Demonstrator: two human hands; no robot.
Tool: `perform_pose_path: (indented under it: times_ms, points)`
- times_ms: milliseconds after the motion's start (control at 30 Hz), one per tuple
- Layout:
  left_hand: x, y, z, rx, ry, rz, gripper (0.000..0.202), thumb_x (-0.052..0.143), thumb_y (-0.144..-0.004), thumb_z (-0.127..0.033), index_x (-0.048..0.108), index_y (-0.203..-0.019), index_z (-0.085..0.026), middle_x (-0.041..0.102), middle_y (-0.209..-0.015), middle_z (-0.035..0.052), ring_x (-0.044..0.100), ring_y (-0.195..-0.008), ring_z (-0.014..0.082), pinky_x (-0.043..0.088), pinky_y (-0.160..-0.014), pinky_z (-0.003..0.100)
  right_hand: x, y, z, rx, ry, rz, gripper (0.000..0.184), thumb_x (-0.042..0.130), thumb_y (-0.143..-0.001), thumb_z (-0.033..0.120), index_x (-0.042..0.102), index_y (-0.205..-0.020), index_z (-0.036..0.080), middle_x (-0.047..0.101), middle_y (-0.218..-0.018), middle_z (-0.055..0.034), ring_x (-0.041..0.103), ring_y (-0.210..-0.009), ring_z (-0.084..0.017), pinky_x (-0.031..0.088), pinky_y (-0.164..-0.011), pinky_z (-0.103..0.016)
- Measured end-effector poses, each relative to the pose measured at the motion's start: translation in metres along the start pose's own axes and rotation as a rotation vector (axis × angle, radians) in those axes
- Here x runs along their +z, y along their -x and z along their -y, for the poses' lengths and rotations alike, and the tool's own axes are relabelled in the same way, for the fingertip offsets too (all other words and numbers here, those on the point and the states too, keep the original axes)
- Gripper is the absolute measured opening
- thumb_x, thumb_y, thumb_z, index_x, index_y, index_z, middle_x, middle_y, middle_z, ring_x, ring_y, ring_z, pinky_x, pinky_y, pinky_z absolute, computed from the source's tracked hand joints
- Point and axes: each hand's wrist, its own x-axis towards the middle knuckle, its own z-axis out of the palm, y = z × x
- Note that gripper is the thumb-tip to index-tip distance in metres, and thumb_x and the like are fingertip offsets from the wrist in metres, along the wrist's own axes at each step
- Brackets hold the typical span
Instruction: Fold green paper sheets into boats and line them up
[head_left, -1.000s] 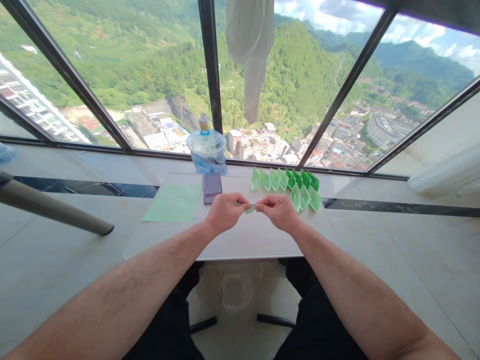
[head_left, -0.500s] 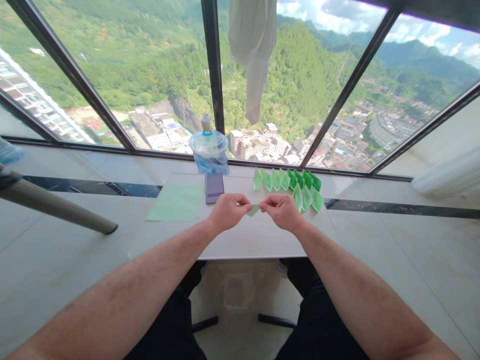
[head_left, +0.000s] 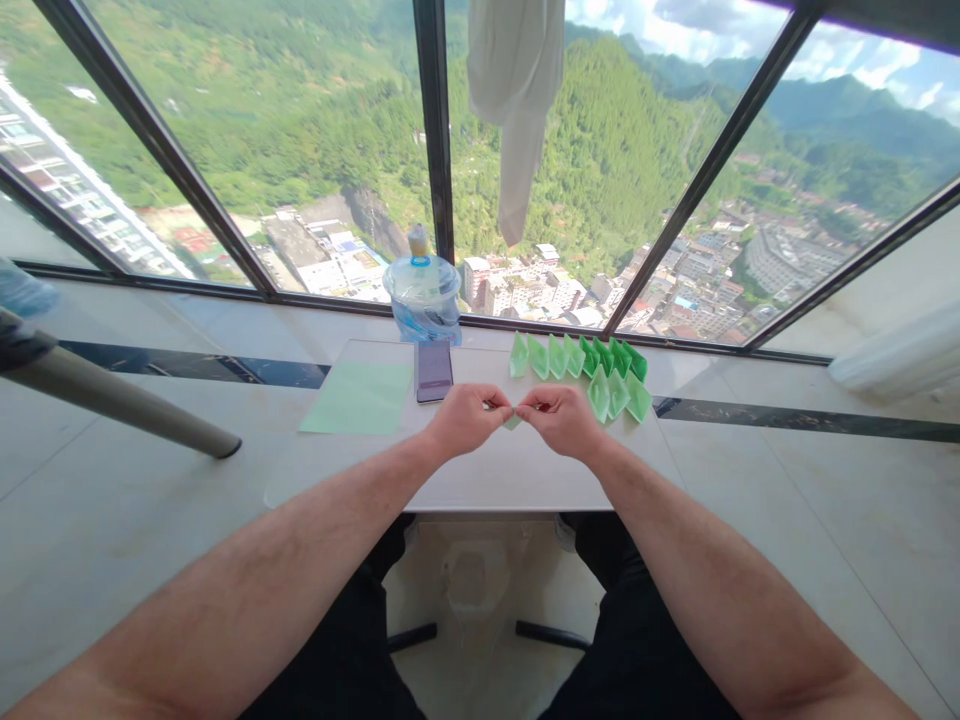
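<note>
Over the middle of the white table (head_left: 495, 480), my left hand (head_left: 471, 416) and my right hand (head_left: 559, 418) meet at the fingertips. Between them they pinch a small folded piece of light green paper (head_left: 512, 422), mostly hidden by the fingers. Just beyond my right hand stand several folded green paper boats (head_left: 556, 357), in light and darker green, in a back row and a shorter front row. Left of my left hand lies a flat sheet of light green paper (head_left: 356, 398).
A phone (head_left: 434, 372) lies on the table beside the flat sheet. Behind it, by the window, stands a large clear water bottle (head_left: 422, 295). A grey pole (head_left: 142, 405) slants in at the left. White cloth (head_left: 517, 90) hangs before the glass.
My fingertips have come closer together, and less of the folded paper shows between them. The whole view has shifted slightly; the boats, sheet and phone stay in place.
</note>
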Motion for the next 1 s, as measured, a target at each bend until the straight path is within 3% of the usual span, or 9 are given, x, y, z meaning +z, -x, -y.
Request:
perform_pose_path:
  times_ms: [167, 300, 433, 600, 733, 833, 1000]
  points:
    - [-0.003, -0.001, 0.001, -0.016, 0.004, -0.029, 0.017, 0.067, -0.074, -0.032, 0.076, -0.069, -0.018, 0.071, -0.065, 0.0012, 0.058, -0.065, 0.015, 0.042, -0.065, 0.026, -0.002, 0.001, -0.002, 0.139, -0.092, 0.027, 0.023, 0.069, -0.076, 0.037, 0.074, -0.066, 0.017, 0.057, -0.051, 0.0012, 0.045, -0.051, -0.011, 0.032, -0.049, -0.025]
    - [-0.004, -0.002, -0.001, -0.05, 0.036, -0.026, 0.02, 0.068, -0.074, -0.034, 0.077, -0.071, -0.016, 0.066, -0.059, 0.0003, 0.052, -0.059, 0.0131, 0.038, -0.058, 0.025, -0.006, 0.0, -0.009, 0.189, -0.187, 0.081, 0.027, 0.068, -0.077, 0.042, 0.076, -0.07, 0.018, 0.063, -0.057, -0.0014, 0.05, -0.053, -0.012, 0.036, -0.049, -0.025]
    - [-0.007, -0.003, -0.001, -0.08, 0.06, -0.048, 0.026, 0.07, -0.073, -0.041, 0.077, -0.072, -0.016, 0.062, -0.057, -0.0007, 0.049, -0.056, 0.0122, 0.036, -0.055, 0.025, -0.011, -0.003, -0.014, 0.225, -0.197, 0.023, 0.027, 0.07, -0.076, 0.042, 0.076, -0.07, 0.017, 0.068, -0.063, -0.0034, 0.055, -0.057, -0.013, 0.042, -0.052, -0.025]
    - [-0.009, -0.004, 0.0, -0.145, 0.088, -0.066, 0.026, 0.07, -0.072, -0.04, 0.074, -0.067, -0.016, 0.05, -0.048, -0.0037, 0.039, -0.048, 0.0092, 0.031, -0.05, 0.025, -0.015, -0.005, -0.015, 0.282, -0.364, -0.033, 0.031, 0.075, -0.072, 0.046, 0.077, -0.076, 0.016, 0.071, -0.065, -0.0043, 0.057, -0.056, -0.012, 0.049, -0.056, -0.026]
    - [-0.01, -0.006, 0.003, -0.159, 0.076, 0.02, 0.027, 0.066, -0.075, -0.039, 0.076, -0.066, -0.015, 0.054, -0.048, -0.0018, 0.038, -0.045, 0.0087, 0.029, -0.048, 0.025, -0.017, -0.006, -0.015, 0.302, -0.386, -0.021, 0.03, 0.073, -0.074, 0.045, 0.077, -0.077, 0.015, 0.07, -0.064, -0.0046, 0.056, -0.055, -0.011, 0.048, -0.055, -0.025]
    - [-0.012, -0.008, 0.006, -0.164, 0.062, 0.091, 0.027, 0.065, -0.076, -0.038, 0.077, -0.067, -0.016, 0.063, -0.054, 0.0025, 0.047, -0.049, 0.0111, 0.032, -0.048, 0.025, -0.019, -0.006, -0.015, 0.317, -0.347, -0.015, 0.029, 0.073, -0.075, 0.044, 0.076, -0.075, 0.015, 0.069, -0.061, -0.0042, 0.054, -0.053, -0.011, 0.046, -0.052, -0.024]
    - [-0.015, -0.005, 0.006, -0.221, 0.273, 0.326, 0.035, 0.067, -0.075, -0.046, 0.079, -0.084, -0.015, 0.076, -0.086, 0.0106, 0.067, -0.07, 0.0197, 0.046, -0.055, 0.026, -0.019, -0.006, -0.012, 0.218, -0.334, 0.066, 0.028, 0.073, -0.075, 0.044, 0.075, -0.078, 0.016, 0.059, -0.051, 0.0011, 0.051, -0.048, -0.01, 0.041, -0.047, -0.023]
